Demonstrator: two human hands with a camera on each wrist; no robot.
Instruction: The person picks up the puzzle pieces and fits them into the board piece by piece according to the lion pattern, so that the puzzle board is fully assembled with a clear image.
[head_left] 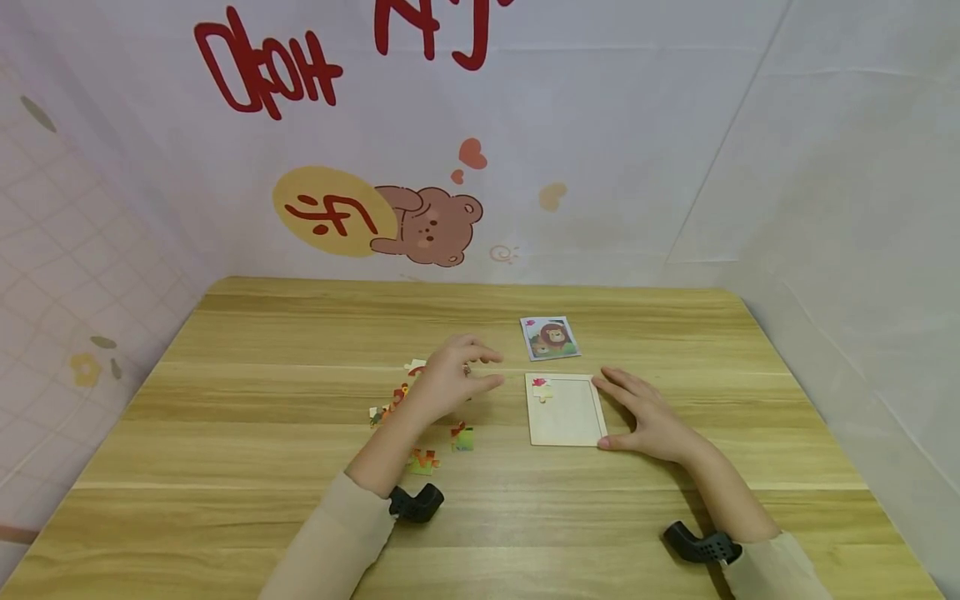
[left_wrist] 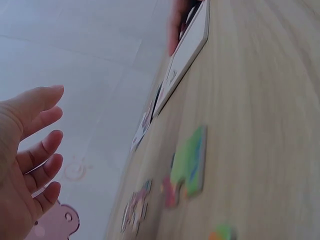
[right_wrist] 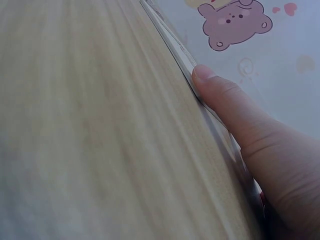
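Observation:
Over the loose puzzle pieces, to the left of the puzzle board, my left hand is raised with its fingers spread and nothing between them. Its fingers are loosely bent in the left wrist view. My right hand holds the pale puzzle board by its right side, thumb at the near corner and fingertips at the far one. One puzzle piece with a pink mark lies in the board's upper left corner. In the right wrist view, the thumb rests at the board's edge.
A lion picture card lies just beyond the board. Left of it, several puzzle pieces are partly hidden by the left arm. Nearer lie a green piece and an orange-green piece. A printed cloth hangs behind the table.

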